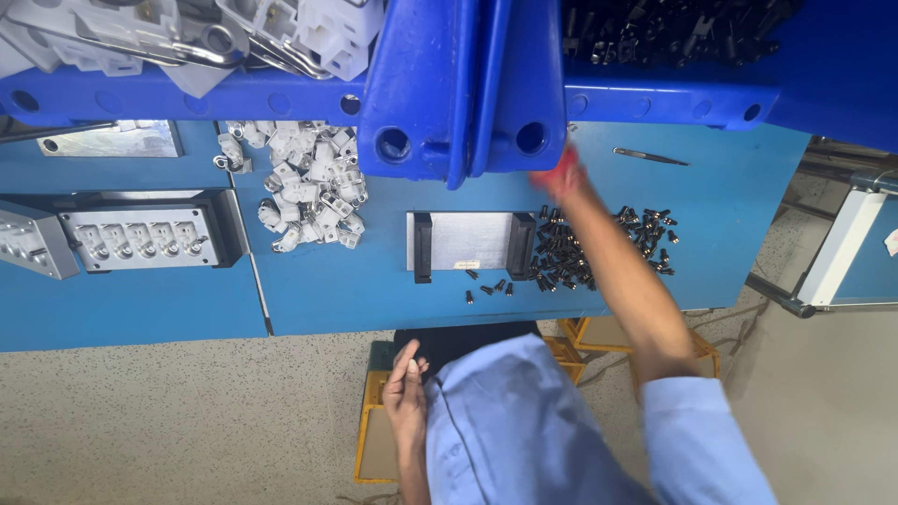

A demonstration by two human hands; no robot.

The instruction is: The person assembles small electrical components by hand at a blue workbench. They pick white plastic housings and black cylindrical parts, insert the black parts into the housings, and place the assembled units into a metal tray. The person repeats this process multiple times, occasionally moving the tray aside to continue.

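Observation:
My right arm (617,271) stretches across the blue workbench (355,290) to the far side. Only the wrist with a red thread (561,173) shows; my right hand itself is hidden behind the rim of a blue bin (458,84). Beneath that forearm lies a pile of small black metal parts (571,257). Next to them sits a flat metal plate with two black end blocks (465,240). My left hand (407,391) rests low against my light blue shirt, fingers extended and holding nothing.
A heap of white plastic housings (309,192) lies left of the plate. Further left a metal fixture with a row of sockets (140,241) is seated. A thin dark tool (650,156) lies at the back right. Blue bins hold white housings (187,37) and black parts (655,28). A yellow crate (369,440) stands on the floor.

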